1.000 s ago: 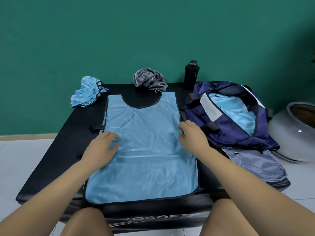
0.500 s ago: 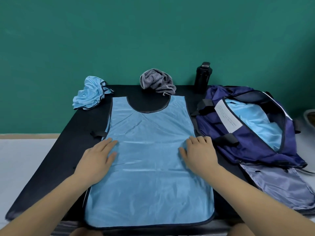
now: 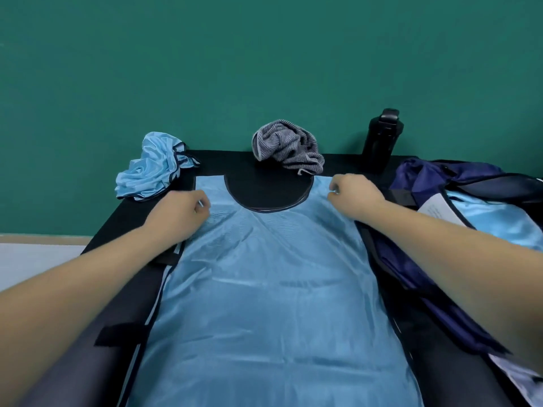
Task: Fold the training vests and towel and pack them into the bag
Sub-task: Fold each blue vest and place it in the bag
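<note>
Two hands pinch the far shoulders of the flat vest (image 3: 264,289): the left hand (image 3: 182,211) has its fingers curled onto the left shoulder strip, the right hand (image 3: 354,196) is closed on the right one, either side of the neck cutout. Gripping both top corners looks meant to keep the slippery fabric square when it is drawn toward the body, so the fold lands even. It lies smoothed out on the black table (image 3: 123,230), which gives a level base for folding. A second vest (image 3: 152,168) sits crumpled at the far left corner and the striped towel (image 3: 286,146) is bunched at the far edge, both out of the way and awaiting folding. At right the navy bag (image 3: 440,183) lies open within reach, blue fabric already inside; a dark bottle (image 3: 382,139) stands behind it
</note>
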Available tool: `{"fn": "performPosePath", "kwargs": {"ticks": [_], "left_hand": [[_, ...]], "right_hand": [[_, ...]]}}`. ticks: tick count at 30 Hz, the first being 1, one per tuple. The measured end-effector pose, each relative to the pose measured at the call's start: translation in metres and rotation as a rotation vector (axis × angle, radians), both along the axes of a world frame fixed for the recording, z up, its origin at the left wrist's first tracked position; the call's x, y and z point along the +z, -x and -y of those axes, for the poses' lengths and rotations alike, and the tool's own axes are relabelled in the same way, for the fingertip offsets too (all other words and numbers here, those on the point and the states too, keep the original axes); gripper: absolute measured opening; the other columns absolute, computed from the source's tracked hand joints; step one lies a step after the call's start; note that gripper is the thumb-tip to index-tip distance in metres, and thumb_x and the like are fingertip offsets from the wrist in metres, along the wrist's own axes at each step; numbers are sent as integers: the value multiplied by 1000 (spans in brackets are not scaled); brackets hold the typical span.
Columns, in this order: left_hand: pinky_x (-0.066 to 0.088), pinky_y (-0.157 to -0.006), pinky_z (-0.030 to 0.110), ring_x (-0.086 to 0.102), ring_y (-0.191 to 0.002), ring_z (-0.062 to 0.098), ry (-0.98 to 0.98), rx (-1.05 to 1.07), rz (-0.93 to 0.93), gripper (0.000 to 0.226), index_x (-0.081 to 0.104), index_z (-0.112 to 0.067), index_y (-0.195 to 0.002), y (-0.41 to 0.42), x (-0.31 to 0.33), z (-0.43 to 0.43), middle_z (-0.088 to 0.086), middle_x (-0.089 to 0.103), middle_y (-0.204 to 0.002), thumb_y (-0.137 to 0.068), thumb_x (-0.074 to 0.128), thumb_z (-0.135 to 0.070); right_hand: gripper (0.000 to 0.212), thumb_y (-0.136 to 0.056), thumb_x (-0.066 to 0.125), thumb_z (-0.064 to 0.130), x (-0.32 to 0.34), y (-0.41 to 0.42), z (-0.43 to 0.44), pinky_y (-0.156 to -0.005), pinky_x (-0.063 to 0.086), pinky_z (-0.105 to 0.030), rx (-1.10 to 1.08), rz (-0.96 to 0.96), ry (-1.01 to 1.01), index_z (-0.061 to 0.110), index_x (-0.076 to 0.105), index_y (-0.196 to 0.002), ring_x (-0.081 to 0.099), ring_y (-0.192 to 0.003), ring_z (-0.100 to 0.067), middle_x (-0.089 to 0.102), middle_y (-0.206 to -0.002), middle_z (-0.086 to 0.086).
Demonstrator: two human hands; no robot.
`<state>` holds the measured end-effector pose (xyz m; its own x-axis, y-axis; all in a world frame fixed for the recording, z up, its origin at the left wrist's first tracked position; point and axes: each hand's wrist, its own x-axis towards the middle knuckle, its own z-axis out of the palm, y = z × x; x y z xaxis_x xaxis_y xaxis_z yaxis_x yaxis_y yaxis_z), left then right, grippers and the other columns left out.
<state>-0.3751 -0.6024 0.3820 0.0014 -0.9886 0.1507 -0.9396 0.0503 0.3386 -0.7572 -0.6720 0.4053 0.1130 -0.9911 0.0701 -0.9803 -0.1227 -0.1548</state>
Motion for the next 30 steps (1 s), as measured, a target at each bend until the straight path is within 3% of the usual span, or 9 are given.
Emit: {"fn": "performPosePath", "kwargs": {"ticks": [6, 12, 17, 19, 24, 30], "left_hand": [[58, -81, 42, 65, -86, 18, 42, 2, 26, 13, 67, -25, -110, -5, -9, 80, -8, 69, -94, -97, 63, -22], [47, -107, 52, 52, -127, 35, 21, 38, 151, 43, 58, -23, -141, -13, -20, 132, 10, 54, -134, -99, 63, -31], [43, -112, 54, 49, -137, 39, -112, 56, 232, 49, 46, -17, -155, -17, -32, 152, 13, 48, -151, -108, 50, -33], [45, -106, 52, 51, -132, 38, -100, 68, 240, 43, 52, -15, -149, -17, -32, 154, 13, 50, -144, -108, 51, -31], [47, -89, 45, 59, -111, 33, -32, 87, 235, 16, 67, -20, -108, -21, -21, 150, 7, 59, -119, -103, 57, -32], [49, -81, 41, 61, -93, 29, 26, 63, 160, 9, 65, -25, -93, -22, 18, 108, 1, 67, -95, -98, 63, -32]], "right_hand": [[31, -94, 61, 31, -13, 3, 68, -97, 49, -41, -6, -46, -60, 20, 63, -124, 61, -116, -33, 66, -124, -8], [49, -94, 67, 35, -32, 0, 109, -106, 47, -47, -1, -31, -76, 19, 57, -139, 57, -124, -38, 56, -135, -14], [48, -94, 68, 37, -44, 0, 118, -104, 46, -46, -21, 28, -64, 20, 59, -138, 59, -122, -37, 63, -130, -11], [42, -94, 68, 35, -44, 0, 118, -104, 43, -46, -35, 35, -51, 21, 61, -132, 59, -121, -36, 66, -125, -8], [14, -90, 66, 25, -31, 2, 108, -97, 49, -43, -36, 51, -37, 22, 66, -104, 61, -105, -32, 69, -105, -5], [6, -87, 70, 24, 8, 7, 70, -79, 53, -36, 88, 121, 14, 25, 64, -88, 64, -89, -29, 70, -90, -2]]}}
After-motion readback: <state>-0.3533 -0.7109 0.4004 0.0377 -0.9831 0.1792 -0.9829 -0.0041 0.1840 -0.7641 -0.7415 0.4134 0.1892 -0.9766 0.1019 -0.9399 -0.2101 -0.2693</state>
